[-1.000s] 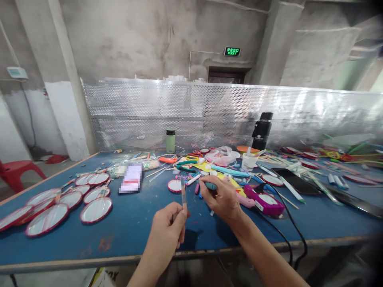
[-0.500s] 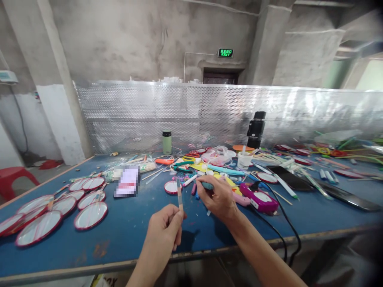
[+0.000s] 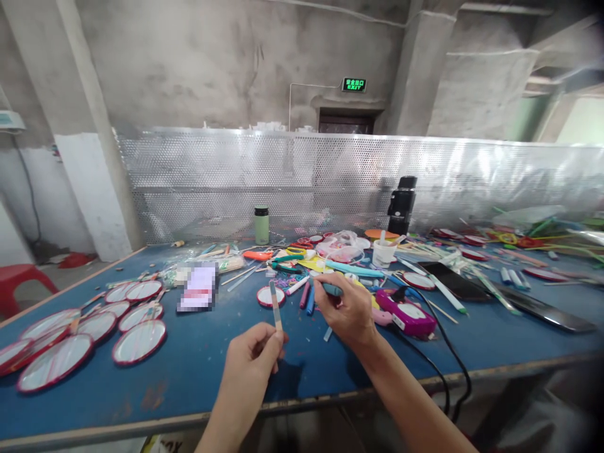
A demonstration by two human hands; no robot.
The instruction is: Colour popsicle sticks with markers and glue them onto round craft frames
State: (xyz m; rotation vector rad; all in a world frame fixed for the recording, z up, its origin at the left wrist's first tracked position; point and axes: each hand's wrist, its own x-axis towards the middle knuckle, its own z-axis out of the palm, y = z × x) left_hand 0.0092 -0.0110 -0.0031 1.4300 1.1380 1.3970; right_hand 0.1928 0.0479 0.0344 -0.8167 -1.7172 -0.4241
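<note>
My left hand (image 3: 252, 365) pinches the lower end of a thin flat stick (image 3: 275, 306) and holds it upright above the blue table (image 3: 198, 371). My right hand (image 3: 348, 310) is closed around a teal pen-like tool (image 3: 331, 289), just right of the stick. A small round red-rimmed disc (image 3: 269, 296) lies on the table behind the stick. Pink and blue markers (image 3: 307, 297) lie between the two hands.
Several large red-rimmed round discs (image 3: 89, 327) lie at the left. A magenta device (image 3: 406, 313) with a black cable (image 3: 448, 358) sits right of my right hand. Scissors, sticks, a white cup (image 3: 381, 253), a green bottle (image 3: 261, 224) and a phone (image 3: 448, 279) clutter the back, before a perforated metal screen.
Both hands have shifted slightly left and down with the view; the stick stays pinched upright and the teal tool stays gripped.
</note>
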